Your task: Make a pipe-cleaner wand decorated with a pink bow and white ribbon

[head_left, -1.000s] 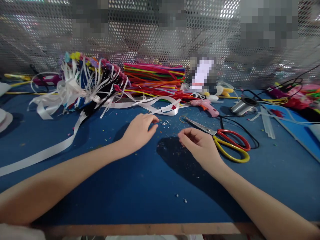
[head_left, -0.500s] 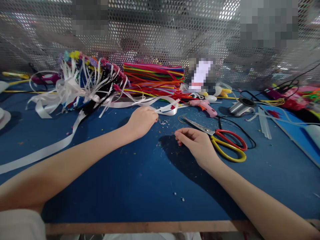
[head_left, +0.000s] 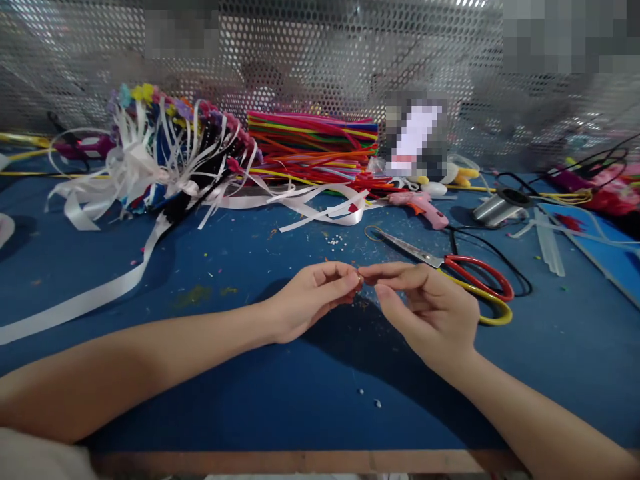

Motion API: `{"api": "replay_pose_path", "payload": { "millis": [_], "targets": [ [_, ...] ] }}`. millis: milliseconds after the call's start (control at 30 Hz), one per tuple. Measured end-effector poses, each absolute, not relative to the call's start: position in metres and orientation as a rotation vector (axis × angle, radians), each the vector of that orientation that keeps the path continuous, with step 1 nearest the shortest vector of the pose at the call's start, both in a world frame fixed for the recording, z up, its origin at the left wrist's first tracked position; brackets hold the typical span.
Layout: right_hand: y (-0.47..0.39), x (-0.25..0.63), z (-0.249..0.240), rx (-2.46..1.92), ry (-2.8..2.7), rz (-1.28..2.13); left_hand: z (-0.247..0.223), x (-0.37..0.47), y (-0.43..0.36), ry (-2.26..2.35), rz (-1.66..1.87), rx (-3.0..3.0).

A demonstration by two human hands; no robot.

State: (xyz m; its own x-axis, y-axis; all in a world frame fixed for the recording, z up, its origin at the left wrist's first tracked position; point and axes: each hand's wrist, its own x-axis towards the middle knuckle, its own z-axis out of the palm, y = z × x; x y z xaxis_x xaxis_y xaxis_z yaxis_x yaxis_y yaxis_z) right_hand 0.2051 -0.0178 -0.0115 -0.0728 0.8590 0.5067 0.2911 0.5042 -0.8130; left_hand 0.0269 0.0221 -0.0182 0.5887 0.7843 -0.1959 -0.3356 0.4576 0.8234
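Over the middle of the blue table (head_left: 210,393), my left hand (head_left: 313,297) is closed in a pinch on something too small to make out. My right hand (head_left: 425,303) reaches to the left fingertips; its index finger meets them, while its thumb stands a little apart from the index finger. Small white beads (head_left: 336,241) lie on the table just beyond the hands. Scissors (head_left: 453,267) with one red and one yellow handle lie beside my right hand, partly hidden behind it. Two more small white pieces (head_left: 369,398) are near the front.
At the back are ribboned flower pieces (head_left: 150,153), a stack of coloured pipe cleaners (head_left: 310,150), a pink glue gun (head_left: 419,207) and a wire spool (head_left: 501,207). Clear sticks (head_left: 550,243) lie at the right. A long white ribbon (head_left: 85,299) crosses the left side.
My left hand has come back from the white ribbon and beads toward my right hand. The two hands' fingertips now meet. My right thumb has moved apart from its index finger.
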Motion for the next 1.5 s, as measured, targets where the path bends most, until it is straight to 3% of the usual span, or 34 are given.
{"api": "replay_pose_path", "payload": {
  "millis": [267,867,1167,1500],
  "targets": [
    [-0.018,0.202,-0.010,-1.044,-1.769,0.351,-0.022,0.025,0.027,0.578,0.710,0.772],
    [-0.011,0.201,-0.005,-1.055,-1.953,0.054,-0.020,0.026,0.023,0.719,0.819,0.918],
    [-0.009,0.204,-0.004,-1.233,-1.899,0.317,-0.022,0.023,0.022,0.772,0.890,1.131],
    [-0.004,0.209,-0.004,-1.240,-1.543,1.095,-0.014,0.017,0.024,0.907,1.200,1.268]
  ]
}}
